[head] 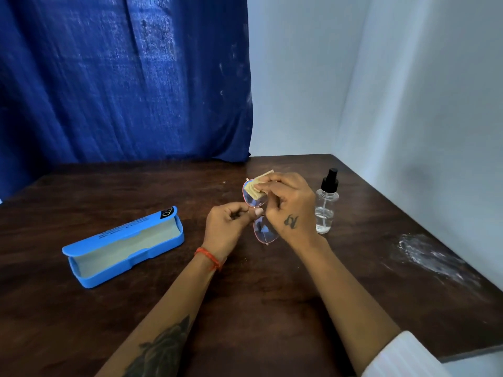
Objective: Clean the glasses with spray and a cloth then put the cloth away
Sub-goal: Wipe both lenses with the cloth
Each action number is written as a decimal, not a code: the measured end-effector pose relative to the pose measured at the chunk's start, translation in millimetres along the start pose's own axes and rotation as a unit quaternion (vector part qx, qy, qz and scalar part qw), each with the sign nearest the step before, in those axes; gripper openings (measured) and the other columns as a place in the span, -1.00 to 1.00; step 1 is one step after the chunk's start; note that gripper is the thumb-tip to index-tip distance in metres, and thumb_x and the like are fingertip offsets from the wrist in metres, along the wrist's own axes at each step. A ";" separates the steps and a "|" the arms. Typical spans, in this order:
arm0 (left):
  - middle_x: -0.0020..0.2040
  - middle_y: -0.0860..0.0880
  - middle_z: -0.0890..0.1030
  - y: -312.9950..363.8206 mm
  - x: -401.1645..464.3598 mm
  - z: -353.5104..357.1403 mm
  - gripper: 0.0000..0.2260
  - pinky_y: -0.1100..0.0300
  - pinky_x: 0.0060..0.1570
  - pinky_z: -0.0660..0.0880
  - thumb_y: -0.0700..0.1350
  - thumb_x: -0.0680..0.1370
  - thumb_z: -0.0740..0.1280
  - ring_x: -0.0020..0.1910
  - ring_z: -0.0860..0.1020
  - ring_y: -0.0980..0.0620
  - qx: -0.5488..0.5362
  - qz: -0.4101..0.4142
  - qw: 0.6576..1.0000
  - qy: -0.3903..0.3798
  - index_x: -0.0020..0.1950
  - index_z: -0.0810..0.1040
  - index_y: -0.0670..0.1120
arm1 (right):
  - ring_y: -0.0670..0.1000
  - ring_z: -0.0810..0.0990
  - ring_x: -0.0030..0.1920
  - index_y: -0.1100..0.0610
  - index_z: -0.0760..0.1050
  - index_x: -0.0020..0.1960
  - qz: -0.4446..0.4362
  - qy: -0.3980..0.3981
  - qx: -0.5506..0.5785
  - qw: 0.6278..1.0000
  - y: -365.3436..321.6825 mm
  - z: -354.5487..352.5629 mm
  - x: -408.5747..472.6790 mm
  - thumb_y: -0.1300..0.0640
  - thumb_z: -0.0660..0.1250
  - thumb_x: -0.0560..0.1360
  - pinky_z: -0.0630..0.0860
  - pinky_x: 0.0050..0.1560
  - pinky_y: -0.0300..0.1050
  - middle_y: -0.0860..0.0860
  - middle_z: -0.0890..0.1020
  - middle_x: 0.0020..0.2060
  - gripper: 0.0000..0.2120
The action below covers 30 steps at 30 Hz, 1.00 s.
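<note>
Above the table (272, 295), the left hand (227, 227) pinches the glasses (261, 216) at the bridge; the right hand (291, 205) pinches a cloth (254, 190) against the upper lens.

The case (123, 247) lies open on the surface (272, 295) at the frame's left. At centre both hands — left hand (227, 227), right hand (291, 206) — hold the glasses (258, 213), the cloth (254, 190) on the upper lens. The spray bottle (326, 204) stands just right of them.
</note>
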<state>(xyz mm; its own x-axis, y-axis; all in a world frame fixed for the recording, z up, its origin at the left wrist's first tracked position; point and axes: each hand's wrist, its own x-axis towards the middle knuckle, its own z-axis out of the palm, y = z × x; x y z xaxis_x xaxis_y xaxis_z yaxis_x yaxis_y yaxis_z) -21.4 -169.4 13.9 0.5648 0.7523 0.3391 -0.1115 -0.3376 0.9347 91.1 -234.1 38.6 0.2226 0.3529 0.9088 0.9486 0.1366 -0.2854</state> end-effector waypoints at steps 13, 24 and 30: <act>-0.20 -0.11 0.65 1.0 0.2 -1.2 -0.92 0.15 -0.08 0.50 -0.25 0.42 0.39 -0.15 0.57 0.05 -0.004 -0.010 1.000 0.026 -0.12 0.64 -0.13 | 0.07 0.62 -0.20 0.20 0.66 -0.31 0.031 -0.062 0.073 0.995 -9.7 3.2 -4.1 0.49 0.32 0.12 0.54 -0.11 -0.15 0.06 0.70 -0.28 -0.72; -0.29 0.04 0.63 -2.1 2.1 -1.9 -0.85 0.35 -0.20 0.50 -0.28 0.45 0.35 -0.27 0.58 0.23 -0.021 -0.010 1.000 0.016 -0.21 0.63 -0.05 | 0.10 0.57 -0.06 0.24 0.65 -0.09 -0.045 -0.057 0.009 0.997 -13.8 9.6 -8.9 0.50 0.31 0.25 0.42 0.07 -0.29 0.13 0.67 -0.12 -0.68; -0.19 -0.11 0.66 -1.1 2.2 -1.4 -0.89 0.11 -0.06 0.52 -0.24 0.42 0.40 -0.13 0.58 0.03 -0.025 -0.013 0.999 0.034 -0.11 0.64 -0.07 | 0.09 0.62 -0.19 0.22 0.67 -0.27 0.000 -0.060 0.065 0.996 -10.6 3.0 -6.4 0.47 0.34 0.17 0.48 -0.08 -0.25 0.08 0.70 -0.25 -0.74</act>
<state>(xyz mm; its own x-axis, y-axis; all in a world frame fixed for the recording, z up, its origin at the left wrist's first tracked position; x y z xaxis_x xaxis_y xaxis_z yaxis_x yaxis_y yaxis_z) -21.1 -166.6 13.7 0.5116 0.7978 0.3190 -0.1387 -0.2897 0.9470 79.0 -235.0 34.8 0.1859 0.4606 0.8679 0.9099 0.2528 -0.3291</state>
